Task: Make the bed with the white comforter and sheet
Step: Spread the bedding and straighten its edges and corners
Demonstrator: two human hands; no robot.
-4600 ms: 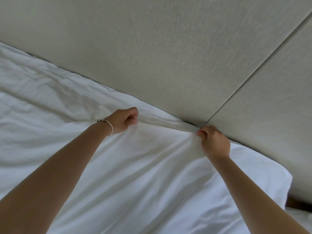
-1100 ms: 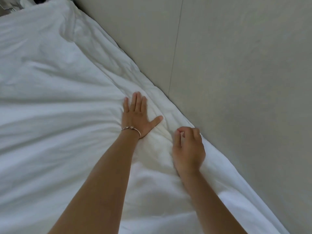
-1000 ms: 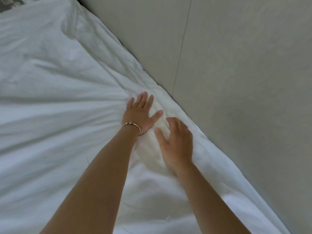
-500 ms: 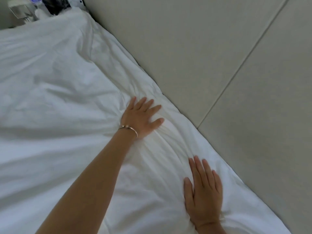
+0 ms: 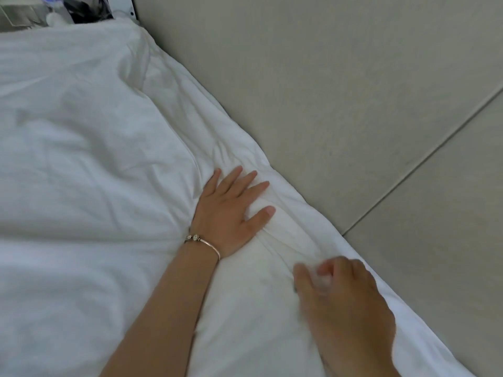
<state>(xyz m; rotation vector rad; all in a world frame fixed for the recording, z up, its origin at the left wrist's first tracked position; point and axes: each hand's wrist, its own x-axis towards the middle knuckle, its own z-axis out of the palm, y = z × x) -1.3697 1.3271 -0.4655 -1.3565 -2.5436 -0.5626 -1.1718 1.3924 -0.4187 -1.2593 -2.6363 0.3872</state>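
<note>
Comforter (image 5: 81, 159) fills the whole left and middle of the view, top edge run up along the padded headboard (image 5: 326, 91), w/ some clutter (image 5: 54, 9) poking out past the bed's far corner at top left. Sheet, can't pick it out separately tbh, it's all white on white.

Left hand (image 5: 228, 213) is pressed flat on the comforter near that top edge, fingers (image 5: 245, 183) spread wide and gripping nothing, bracelet (image 5: 201, 240) at the wrist. Creases fan out from under the palm toward the headboard. Right hand (image 5: 345, 303) is lower right, just beside the same edge, motion-blurred. Fingers look half curled and maybe pinching a bit of fabric, but I can't tell for sure thru the blur.

Step here looks like smoothing the head end. To do it well imo: keep the left palm down as an anchor, sweep the right one outward along the edge, not toward the anchor, or the wrinkles just bunch up between the hands. Then push the leftover slack down by the headboard so the edge sits straight.

Vs half a sec ago: left hand hasn't budged, same flat spread. Right hand was lying flat w/ fingers straight near the bottom of the view, now it's lifted, curled and up closer to the left one. Compared w/ a few secs back, both fists were pinching the edge and tugging, so it's gone from pulling to patting down.
</note>
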